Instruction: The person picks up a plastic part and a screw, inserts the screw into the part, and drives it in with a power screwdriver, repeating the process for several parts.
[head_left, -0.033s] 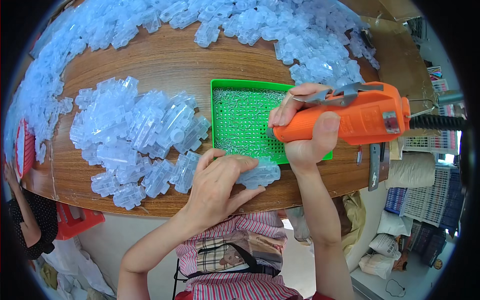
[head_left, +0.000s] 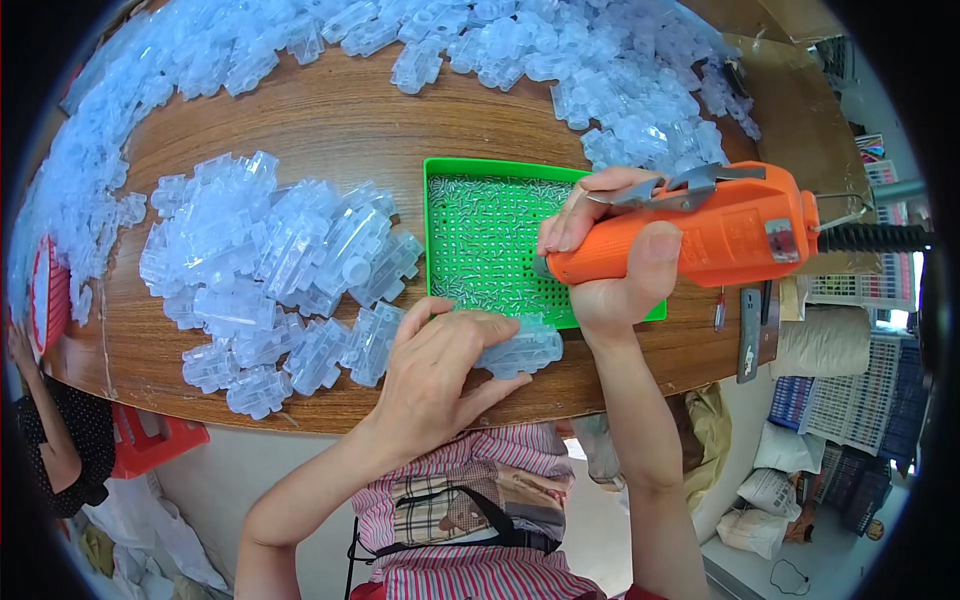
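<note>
While right hand (head_left: 612, 303), fingers closed, grips orange power tool (head_left: 715, 230), left hand (head_left: 430, 365), fingers half-curled, holds clear plastic part (head_left: 525, 350) by green tray (head_left: 500, 166), likely steadying it

a red stool (head_left: 188, 438) stands at left, pale sacks (head_left: 787, 447) at right.

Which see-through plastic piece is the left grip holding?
The clear piece at the green tray's near edge, in the left grip. The other clear pieces lie on the wooden table, unheld.
</note>
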